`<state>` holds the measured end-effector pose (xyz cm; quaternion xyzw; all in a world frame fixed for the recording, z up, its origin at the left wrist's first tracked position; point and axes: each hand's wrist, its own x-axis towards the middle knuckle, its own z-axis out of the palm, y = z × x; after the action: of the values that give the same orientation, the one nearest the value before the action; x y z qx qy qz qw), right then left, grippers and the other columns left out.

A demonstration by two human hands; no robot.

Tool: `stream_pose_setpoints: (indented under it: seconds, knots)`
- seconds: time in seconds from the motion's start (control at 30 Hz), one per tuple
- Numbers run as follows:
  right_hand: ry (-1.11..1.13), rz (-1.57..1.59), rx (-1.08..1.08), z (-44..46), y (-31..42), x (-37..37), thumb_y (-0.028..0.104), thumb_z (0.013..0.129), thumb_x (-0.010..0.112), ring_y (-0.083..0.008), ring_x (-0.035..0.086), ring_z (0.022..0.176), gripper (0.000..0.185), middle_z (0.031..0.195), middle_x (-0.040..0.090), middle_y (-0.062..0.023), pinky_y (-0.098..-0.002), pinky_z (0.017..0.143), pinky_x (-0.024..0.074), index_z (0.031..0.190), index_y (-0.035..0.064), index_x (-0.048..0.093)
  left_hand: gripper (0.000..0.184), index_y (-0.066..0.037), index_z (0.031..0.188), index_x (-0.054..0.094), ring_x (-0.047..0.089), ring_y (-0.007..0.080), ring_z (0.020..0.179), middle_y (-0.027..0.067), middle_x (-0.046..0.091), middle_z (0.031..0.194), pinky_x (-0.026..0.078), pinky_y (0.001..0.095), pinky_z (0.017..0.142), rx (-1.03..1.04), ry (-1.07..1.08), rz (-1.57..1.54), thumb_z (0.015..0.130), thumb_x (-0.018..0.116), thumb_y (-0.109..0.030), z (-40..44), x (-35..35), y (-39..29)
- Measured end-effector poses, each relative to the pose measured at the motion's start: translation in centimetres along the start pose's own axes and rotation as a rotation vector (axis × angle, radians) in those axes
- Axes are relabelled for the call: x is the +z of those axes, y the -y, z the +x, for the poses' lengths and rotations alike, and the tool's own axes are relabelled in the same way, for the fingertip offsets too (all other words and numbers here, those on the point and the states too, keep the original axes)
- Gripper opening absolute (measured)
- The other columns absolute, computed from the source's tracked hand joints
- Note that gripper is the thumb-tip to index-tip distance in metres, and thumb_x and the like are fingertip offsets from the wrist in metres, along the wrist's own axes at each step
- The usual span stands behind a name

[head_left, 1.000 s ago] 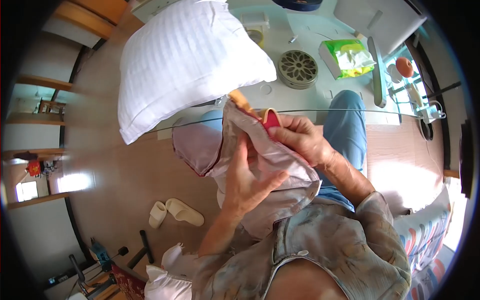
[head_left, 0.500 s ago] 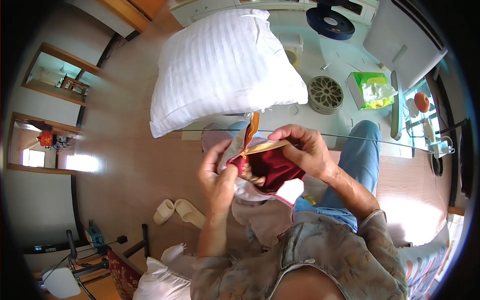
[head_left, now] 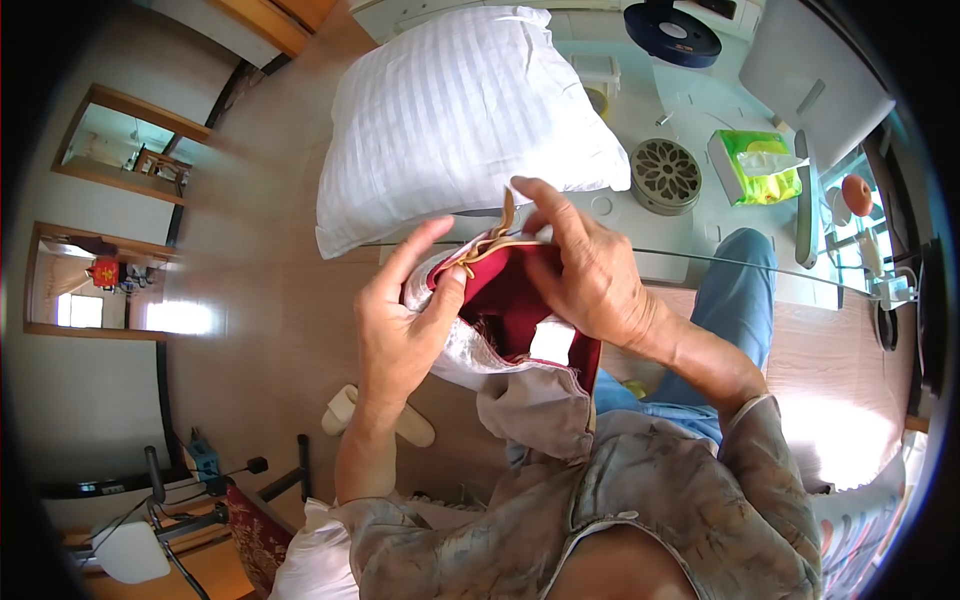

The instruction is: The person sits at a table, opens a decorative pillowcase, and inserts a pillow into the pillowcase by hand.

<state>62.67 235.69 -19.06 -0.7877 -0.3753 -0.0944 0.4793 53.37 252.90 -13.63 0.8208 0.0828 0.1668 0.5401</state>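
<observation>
Over my lap a greyish-white cloth cover point(head_left: 462, 345) gapes open, with a dark red inside, a tan strip along its upper edge and a white label point(head_left: 552, 341) at the lower right. My left hand point(head_left: 395, 320) grips its left edge, thumb at the rim and index finger stretched upward. At the upper right edge is my right hand point(head_left: 600, 265), its thumb side blurred inside the opening and its index finger raised; it holds the edge there. A narrow tan end point(head_left: 507, 212) sticks up between the hands. The bottom of the inside is in shadow.
A white striped pillow point(head_left: 470, 120) lies at the near edge of the glass table point(head_left: 620, 215). A round patterned tin point(head_left: 666, 176), a green tissue pack point(head_left: 757, 168) and a dark blue round base point(head_left: 672, 35) stand farther right. Cream slippers point(head_left: 410, 425) are on the floor.
The cover's mouth has been spread wider and has come nearer the table. My left hand has shifted left and opened its index finger; my right hand has moved up along the edge.
</observation>
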Motion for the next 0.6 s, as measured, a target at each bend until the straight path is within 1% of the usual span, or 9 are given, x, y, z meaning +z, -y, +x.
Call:
stream_pose_setpoints:
  seconds: [0.07,0.13,0.2,0.23,0.33,0.4,0.47,0.53,0.6]
  knots:
    - [-0.151,-0.062,-0.130,0.8,-1.1,0.0,-0.001,0.075,0.063,-0.0312,0.066,0.083,0.053,0.091,0.066,-0.0093,-0.0399,0.072,0.0546,0.126,0.0066,0.052,0.028,0.004,0.114,0.065,0.063,0.0081,0.085,0.0084,0.071,0.093,0.052,0.0258,0.078,0.100,0.079,0.071,0.089,0.068,-0.008,0.2,0.0,1.0]
    - [-0.124,-0.082,-0.153,1.0,-1.6,-0.3,-0.005,0.072,0.061,-0.0311,0.066,0.090,0.051,0.094,0.068,-0.0091,-0.0394,0.075,0.0553,0.122,0.0079,0.057,0.029,0.004,0.114,0.065,0.063,0.0090,0.085,0.0109,0.072,0.095,0.052,0.0268,0.077,0.119,0.133,0.126,0.089,0.070,-0.011,0.4,-0.2,1.3]
    - [-0.037,0.011,-0.126,1.1,-1.9,-0.4,-0.007,0.073,0.058,-0.0328,0.067,0.089,0.045,0.092,0.069,-0.0115,-0.0393,0.076,0.0554,0.116,0.0069,0.061,0.033,0.005,0.119,0.063,0.060,0.0078,0.095,0.0067,0.069,0.107,0.050,0.0260,0.084,-0.093,0.346,0.055,0.092,0.067,-0.013,0.6,-0.6,0.9]
    - [-0.043,0.007,-0.130,1.2,-2.0,-0.4,-0.007,0.073,0.058,-0.0328,0.067,0.089,0.045,0.092,0.069,-0.0115,-0.0393,0.076,0.0554,0.116,0.0069,0.061,0.028,0.005,0.113,0.066,0.059,0.0067,0.090,0.0037,0.069,0.098,0.049,0.0253,0.082,-0.091,0.380,0.075,0.092,0.067,-0.013,0.9,-0.7,0.6]
    - [0.085,0.468,0.130,1.3,-2.4,0.0,-0.011,0.073,0.050,-0.0319,0.070,0.086,0.048,0.092,0.071,-0.0152,-0.0360,0.080,0.0554,0.118,0.0038,0.060,0.022,0.004,0.105,0.067,0.059,0.0090,0.089,0.0048,0.066,0.098,0.048,0.0254,0.081,-0.046,0.535,0.041,0.092,0.066,-0.013,1.8,-1.8,1.6]
    - [0.123,0.490,0.141,1.4,-2.5,0.0,-0.010,0.072,0.049,-0.0293,0.071,0.086,0.051,0.093,0.071,-0.0147,-0.0351,0.080,0.0551,0.121,0.0032,0.059,0.023,0.006,0.099,0.066,0.057,0.0149,0.097,0.0093,0.060,0.112,0.046,0.0283,0.084,0.151,0.565,-0.058,0.090,0.066,-0.016,2.2,-1.1,1.7]
    - [0.056,0.409,0.115,1.4,-2.6,0.4,-0.010,0.073,0.049,-0.0284,0.070,0.082,0.050,0.092,0.070,-0.0153,-0.0356,0.078,0.0547,0.121,0.0025,0.059,0.020,0.005,0.095,0.069,0.058,0.0142,0.094,0.0076,0.064,0.104,0.046,0.0290,0.084,0.013,0.514,-0.202,0.087,0.067,-0.013,1.7,-0.1,0.8]
    - [0.029,0.323,0.124,1.3,-2.1,-0.2,-0.009,0.073,0.049,-0.0251,0.069,0.077,0.048,0.091,0.069,-0.0146,-0.0348,0.074,0.0542,0.119,0.0017,0.061,0.020,0.004,0.096,0.069,0.058,0.0127,0.088,0.0060,0.065,0.097,0.047,0.0280,0.080,-0.045,0.555,-0.192,0.084,0.067,-0.011,1.9,-0.6,1.2]
    - [0.125,0.396,0.224,0.8,-2.2,-0.8,-0.009,0.073,0.049,-0.0223,0.067,0.071,0.045,0.085,0.068,-0.0130,-0.0335,0.069,0.0533,0.114,0.0006,0.063,0.020,0.004,0.096,0.069,0.058,0.0111,0.081,0.0043,0.066,0.091,0.048,0.0271,0.076,-0.107,0.597,-0.182,0.080,0.066,-0.009,1.9,-1.1,1.3]
